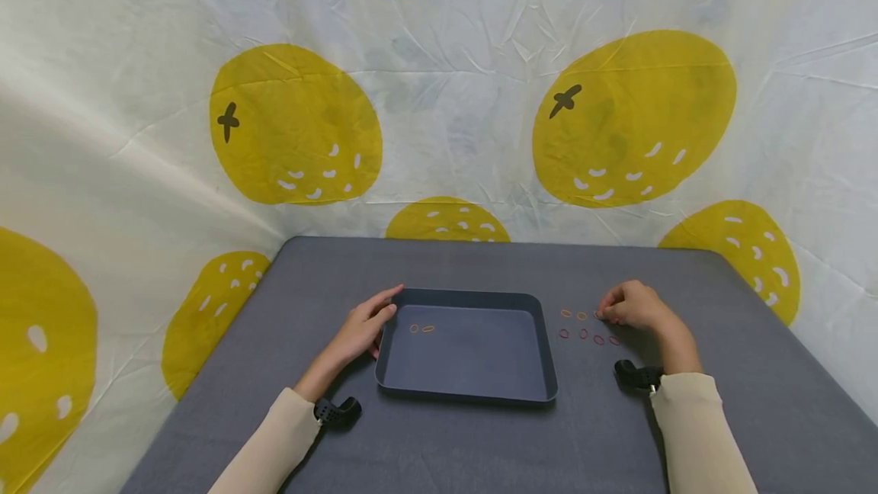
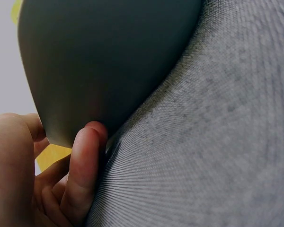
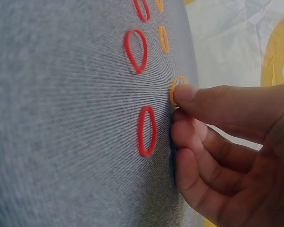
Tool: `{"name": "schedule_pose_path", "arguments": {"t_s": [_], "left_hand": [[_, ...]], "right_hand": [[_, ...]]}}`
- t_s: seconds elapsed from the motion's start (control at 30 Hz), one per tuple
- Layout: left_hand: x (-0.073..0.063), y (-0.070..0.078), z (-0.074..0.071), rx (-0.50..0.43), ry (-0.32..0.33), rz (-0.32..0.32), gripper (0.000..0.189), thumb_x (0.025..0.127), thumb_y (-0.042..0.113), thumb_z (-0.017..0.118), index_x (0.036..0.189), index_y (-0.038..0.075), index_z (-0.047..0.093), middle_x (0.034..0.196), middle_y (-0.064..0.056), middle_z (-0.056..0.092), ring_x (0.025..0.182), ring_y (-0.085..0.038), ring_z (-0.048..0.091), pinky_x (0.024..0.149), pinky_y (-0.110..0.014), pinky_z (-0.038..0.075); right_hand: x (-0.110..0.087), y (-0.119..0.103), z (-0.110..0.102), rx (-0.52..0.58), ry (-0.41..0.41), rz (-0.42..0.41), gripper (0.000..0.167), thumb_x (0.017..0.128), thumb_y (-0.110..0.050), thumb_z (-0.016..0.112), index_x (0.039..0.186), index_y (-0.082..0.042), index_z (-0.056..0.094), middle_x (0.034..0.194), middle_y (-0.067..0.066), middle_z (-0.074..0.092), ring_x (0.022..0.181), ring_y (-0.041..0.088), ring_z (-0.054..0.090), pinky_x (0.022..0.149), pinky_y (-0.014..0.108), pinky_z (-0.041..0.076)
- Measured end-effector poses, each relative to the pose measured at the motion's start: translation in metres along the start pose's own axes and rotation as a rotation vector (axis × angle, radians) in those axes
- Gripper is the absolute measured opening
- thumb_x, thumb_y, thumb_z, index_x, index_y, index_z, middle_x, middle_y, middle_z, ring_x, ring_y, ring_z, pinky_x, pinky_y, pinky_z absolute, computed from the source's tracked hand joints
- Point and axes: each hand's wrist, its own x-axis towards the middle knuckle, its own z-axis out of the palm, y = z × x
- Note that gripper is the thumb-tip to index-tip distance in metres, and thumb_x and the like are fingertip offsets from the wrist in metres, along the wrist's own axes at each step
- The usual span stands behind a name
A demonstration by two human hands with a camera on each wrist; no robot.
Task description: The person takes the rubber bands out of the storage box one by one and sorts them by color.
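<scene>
A dark grey rectangular tray [image 1: 466, 357] lies on the table with two yellow rubber bands [image 1: 428, 328] inside, near its left end. At the tray's left side, my left hand [image 1: 358, 332] grips the rim, and a fingertip [image 2: 95, 130] touches the outer wall in the left wrist view. To the right of the tray, my right hand [image 1: 634, 306] pinches a yellow rubber band [image 3: 179, 78] at the table surface. Beside that hand lie two more yellow rubber bands [image 1: 581, 316] and a nearer row of several red rubber bands [image 1: 599, 340].
A grey cloth covers the table [image 1: 439, 448]. Behind and around it hangs a white curtain [image 1: 453, 128] printed with large yellow fruit. A black wrist device [image 1: 338, 412] is strapped to the left wrist, another black device [image 1: 638, 376] to the right.
</scene>
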Motion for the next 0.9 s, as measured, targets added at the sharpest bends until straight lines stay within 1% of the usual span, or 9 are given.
{"name": "schedule_pose_path", "arguments": {"t_s": [0.2, 0.4, 0.63, 0.9], "left_hand": [[-0.0004, -0.0010, -0.0001, 0.003, 0.001, 0.005, 0.047, 0.109, 0.041, 0.052, 0.156, 0.035, 0.048, 0.155, -0.020, 0.051, 0.042, -0.023, 0.055, 0.042, -0.043, 0.056], [0.0001, -0.0011, 0.0005, 0.002, -0.003, 0.009, 0.048, 0.109, 0.039, 0.052, 0.156, 0.033, 0.047, 0.154, -0.020, 0.051, 0.042, -0.023, 0.055, 0.042, -0.044, 0.056], [-0.0010, 0.0003, 0.0000, 0.003, -0.002, 0.006, 0.047, 0.110, 0.038, 0.052, 0.156, 0.036, 0.047, 0.153, -0.020, 0.051, 0.042, -0.023, 0.055, 0.042, -0.043, 0.056], [-0.0011, 0.0021, 0.0002, 0.003, -0.006, 0.003, 0.048, 0.109, 0.040, 0.052, 0.157, 0.034, 0.047, 0.154, -0.019, 0.051, 0.042, -0.022, 0.055, 0.043, -0.043, 0.056]], "right_hand": [[-0.0006, -0.0004, 0.0002, -0.009, -0.011, -0.002, 0.012, 0.088, -0.015, 0.079, 0.085, -0.003, 0.078, 0.069, -0.004, 0.066, 0.067, 0.013, 0.057, 0.058, 0.026, 0.047], [-0.0005, -0.0005, 0.0012, 0.000, -0.021, 0.005, 0.011, 0.089, -0.013, 0.077, 0.086, -0.003, 0.079, 0.071, -0.002, 0.067, 0.069, 0.014, 0.058, 0.061, 0.027, 0.050], [0.0003, -0.0013, 0.0001, 0.009, -0.019, 0.006, 0.012, 0.088, -0.014, 0.078, 0.086, -0.002, 0.079, 0.070, -0.003, 0.068, 0.068, 0.012, 0.059, 0.058, 0.025, 0.050], [0.0008, 0.0011, -0.0017, 0.019, -0.021, 0.001, 0.012, 0.090, -0.010, 0.074, 0.092, 0.002, 0.080, 0.077, 0.002, 0.074, 0.070, 0.011, 0.062, 0.059, 0.024, 0.054]]}}
